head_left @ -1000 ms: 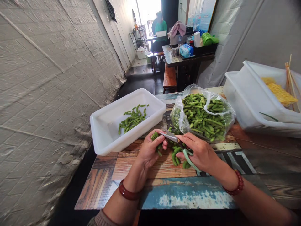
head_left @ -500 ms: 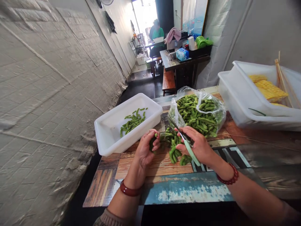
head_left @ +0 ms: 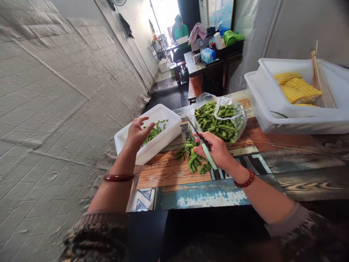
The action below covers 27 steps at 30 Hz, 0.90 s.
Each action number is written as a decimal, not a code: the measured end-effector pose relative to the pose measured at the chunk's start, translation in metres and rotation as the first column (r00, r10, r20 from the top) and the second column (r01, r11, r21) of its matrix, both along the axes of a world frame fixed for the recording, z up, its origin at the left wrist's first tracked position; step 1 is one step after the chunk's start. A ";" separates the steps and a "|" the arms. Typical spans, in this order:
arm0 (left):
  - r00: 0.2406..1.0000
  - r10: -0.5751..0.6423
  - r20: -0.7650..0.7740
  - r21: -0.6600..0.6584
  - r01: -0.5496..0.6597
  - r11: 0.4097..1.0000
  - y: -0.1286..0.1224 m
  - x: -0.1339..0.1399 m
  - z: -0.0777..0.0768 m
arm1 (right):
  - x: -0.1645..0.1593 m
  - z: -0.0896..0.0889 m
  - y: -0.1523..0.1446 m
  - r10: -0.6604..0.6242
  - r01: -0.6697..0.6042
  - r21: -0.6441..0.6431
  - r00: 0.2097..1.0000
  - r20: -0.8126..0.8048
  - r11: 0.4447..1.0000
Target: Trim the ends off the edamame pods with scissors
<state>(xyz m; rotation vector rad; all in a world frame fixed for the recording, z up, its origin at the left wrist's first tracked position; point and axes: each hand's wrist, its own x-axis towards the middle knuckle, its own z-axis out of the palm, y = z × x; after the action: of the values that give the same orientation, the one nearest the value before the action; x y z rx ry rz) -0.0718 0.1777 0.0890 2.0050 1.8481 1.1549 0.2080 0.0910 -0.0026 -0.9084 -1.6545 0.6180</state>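
Note:
My left hand [head_left: 138,131] is over the near left part of a white plastic tray [head_left: 122,140], its fingers apart and nothing visible in them. Green edamame pods [head_left: 156,131] lie in the tray, partly hidden by that hand. My right hand [head_left: 216,148] is closed around a pair of scissors [head_left: 209,156] seen edge-on, with a pale green handle and blades pointing up and left. Below and beside it lies a small heap of loose pods [head_left: 193,157] on the table. Just beyond the right hand, a clear plastic bag [head_left: 241,109] stands full of pods.
Stacked white tubs [head_left: 261,109] at the right hold corn pieces [head_left: 298,89] and wooden sticks [head_left: 317,74]. The patchwork wooden table [head_left: 196,198] ends close to me. A brick-patterned wall [head_left: 54,127] runs along the left. Farther back are another table [head_left: 193,67] and a seated person [head_left: 181,32].
My left hand has moved left from beside the loose pods to above the tray and opened its fingers. The right hand still holds the scissors. The view has shifted slightly.

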 end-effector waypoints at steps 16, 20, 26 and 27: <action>0.914 -0.355 -0.194 -0.286 0.293 0.912 -0.090 0.096 -0.116 | -0.002 -0.002 0.003 0.049 -0.049 -0.002 0.996 -0.073 0.999; 0.919 -0.350 -0.180 -0.305 0.286 0.908 -0.085 0.099 -0.122 | -0.003 -0.002 0.002 0.057 -0.058 -0.005 0.996 -0.074 0.998; 0.933 -0.321 0.160 -0.353 0.358 0.865 -0.087 0.090 -0.113 | -0.003 0.000 -0.001 0.075 -0.077 -0.029 0.995 -0.070 0.997; 0.918 -0.299 0.262 -0.353 0.380 0.855 -0.088 0.087 -0.109 | -0.003 0.001 -0.002 0.079 -0.081 -0.032 0.995 -0.064 0.996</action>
<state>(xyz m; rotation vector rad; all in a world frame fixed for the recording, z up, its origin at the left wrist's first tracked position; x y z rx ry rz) 0.0156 0.0893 -0.0203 1.8088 1.4112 0.7681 0.2048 0.0890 -0.0017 -0.8419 -1.6343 0.7251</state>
